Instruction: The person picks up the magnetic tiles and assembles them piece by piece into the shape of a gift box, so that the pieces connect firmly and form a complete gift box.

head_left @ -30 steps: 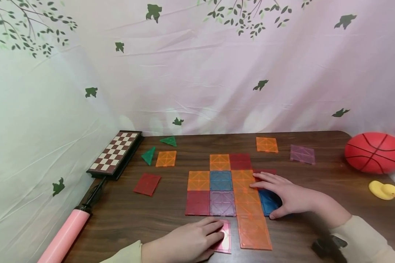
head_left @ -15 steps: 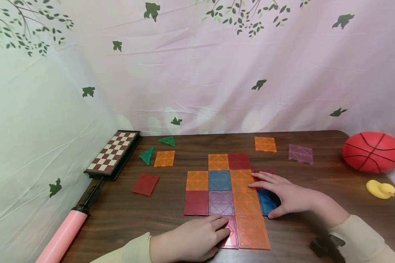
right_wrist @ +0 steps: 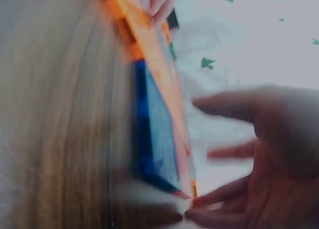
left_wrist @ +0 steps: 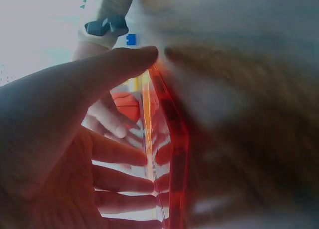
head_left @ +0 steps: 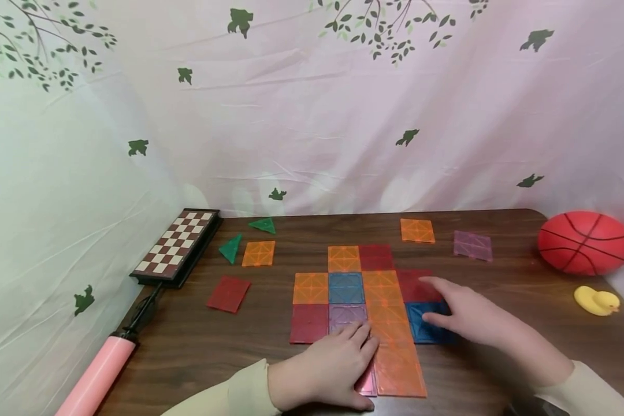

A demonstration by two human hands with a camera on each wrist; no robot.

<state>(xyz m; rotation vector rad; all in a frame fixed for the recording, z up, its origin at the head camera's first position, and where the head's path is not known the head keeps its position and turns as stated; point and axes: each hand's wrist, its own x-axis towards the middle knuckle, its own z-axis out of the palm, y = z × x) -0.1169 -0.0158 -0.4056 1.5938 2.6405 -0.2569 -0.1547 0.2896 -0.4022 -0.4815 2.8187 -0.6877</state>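
Observation:
Flat translucent magnetic tiles lie joined in a patch on the table: orange tiles [head_left: 395, 329], a purple tile [head_left: 345, 315], a small blue tile [head_left: 345, 288] and dark red ones. My left hand [head_left: 325, 367] rests on the patch's near left part, fingers extended, mostly covering a pink tile [head_left: 366, 382]. In the left wrist view its thumb touches a red-looking tile edge [left_wrist: 178, 154]. My right hand [head_left: 465, 309] is spread over the right side, by a dark red tile [head_left: 415, 286] and a dark blue tile [head_left: 421, 323]. Its fingers look relaxed around nothing.
Loose tiles lie around: orange [head_left: 259, 253], red [head_left: 229, 294], green triangles [head_left: 231, 249], another orange one [head_left: 417, 230] and a purple one [head_left: 472, 245]. A chessboard [head_left: 177, 242] and pink pump [head_left: 96, 378] lie left; a red ball [head_left: 585, 242] and yellow duck [head_left: 596, 300] right.
My left hand slid the pink tile right against the orange column and below the purple tile, then shifted onto it. My right hand moved right off the orange tiles, uncovering the dark red and blue tiles.

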